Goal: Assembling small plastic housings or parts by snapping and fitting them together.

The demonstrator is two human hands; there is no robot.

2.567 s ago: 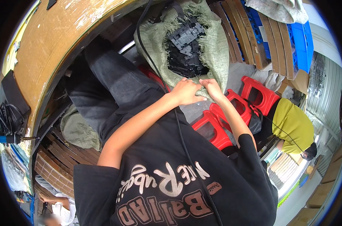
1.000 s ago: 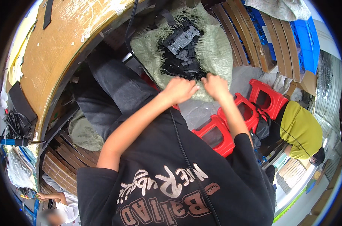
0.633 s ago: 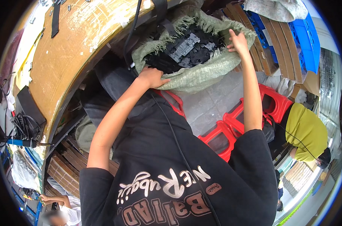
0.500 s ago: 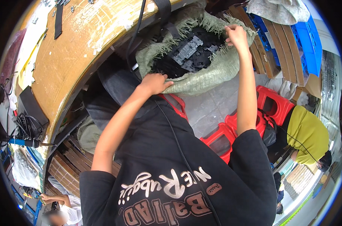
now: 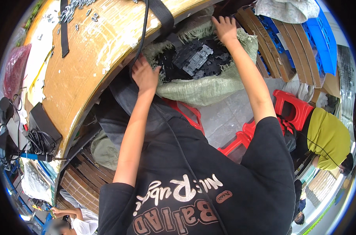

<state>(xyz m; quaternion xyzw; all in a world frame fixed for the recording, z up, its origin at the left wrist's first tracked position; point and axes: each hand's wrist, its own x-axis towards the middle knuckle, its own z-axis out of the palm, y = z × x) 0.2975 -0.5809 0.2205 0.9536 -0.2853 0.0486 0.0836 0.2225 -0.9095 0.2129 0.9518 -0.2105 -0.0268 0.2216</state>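
A pale green woven sack (image 5: 203, 91) with a frayed, rolled-open mouth stands in front of me, beside the table edge. Inside lie many black plastic parts (image 5: 221, 58), with a grey moulded piece (image 5: 198, 60) on top. At the sack's left rim is my left hand (image 5: 146, 77), fingers apart and thumb out, close to a hanging black cable (image 5: 142, 43). My right hand (image 5: 226, 29) rests at the far right rim, its fingers spread over the sack's edge. Neither hand grips anything that I can see.
A worn yellow-brown table (image 5: 84, 66) curves along the left, bearing small metal parts (image 5: 70, 13) and a black strap (image 5: 64, 35). Right of the sack stand cardboard stacks (image 5: 264, 43), blue crates (image 5: 321, 47) and red stools (image 5: 289, 105). A person in yellow-green (image 5: 328, 135) is at the right.
My left hand has left the sack's near rim and moved up to its left side. My right hand has shifted left and farther away along the rim, its fingers now spread.
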